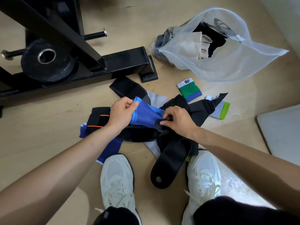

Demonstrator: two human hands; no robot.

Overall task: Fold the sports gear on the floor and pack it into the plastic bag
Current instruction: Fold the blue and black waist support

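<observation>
A blue knitted sleeve is held above a heap of dark sports gear on the floor. My left hand grips its left end, fingers curled round the edge. My right hand pinches its right end, where a black strap hangs down between my shoes. The clear plastic bag lies open at the upper right with beige and black items inside. A green, white and blue wristband and a grey-green one lie loose near the heap.
A black exercise machine frame with a weight plate fills the upper left. My white shoes stand at the bottom. A black brace with orange trim lies left of my hands. A white board sits at the right edge.
</observation>
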